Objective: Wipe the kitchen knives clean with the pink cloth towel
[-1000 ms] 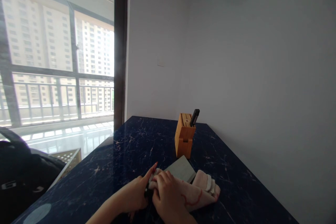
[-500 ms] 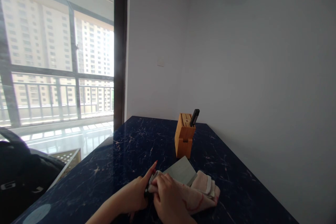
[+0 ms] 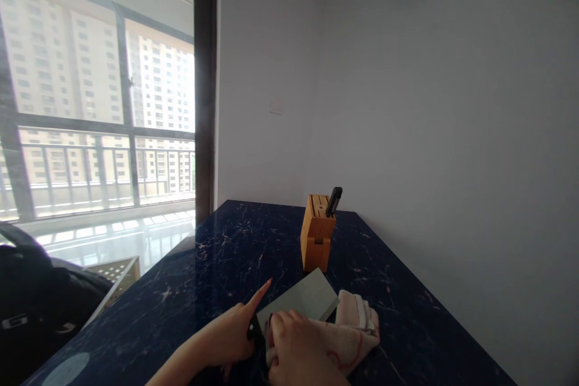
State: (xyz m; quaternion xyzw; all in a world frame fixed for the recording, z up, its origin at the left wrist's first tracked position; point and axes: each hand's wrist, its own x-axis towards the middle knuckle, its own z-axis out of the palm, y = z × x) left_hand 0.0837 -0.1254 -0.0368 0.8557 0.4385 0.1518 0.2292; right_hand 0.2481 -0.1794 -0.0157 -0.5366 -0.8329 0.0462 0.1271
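A cleaver [image 3: 304,294] with a broad grey blade lies low over the near part of the table, its blade pointing away to the right. My left hand [image 3: 233,332] is closed around its black handle, thumb stretched out beside the blade. A pale pink cloth [image 3: 348,338] with red lines is under my right hand [image 3: 296,341], whose bent fingers press it against the blade near the handle. Part of the cloth lies folded to the right of the blade. Just beyond the blade's far corner stands a wooden knife block [image 3: 317,235].
Another black-handled tool [image 3: 335,201] sticks up from the block. The dark blue marbled table [image 3: 244,241] reaches to the wall behind. A black bag [image 3: 40,301] is at the lower left, and a round pale mark [image 3: 67,369] shows on the table's near left.
My right hand and the cloth have shifted slightly right, off the handle end, uncovering more of the blade there. My left hand keeps hold of the handle.
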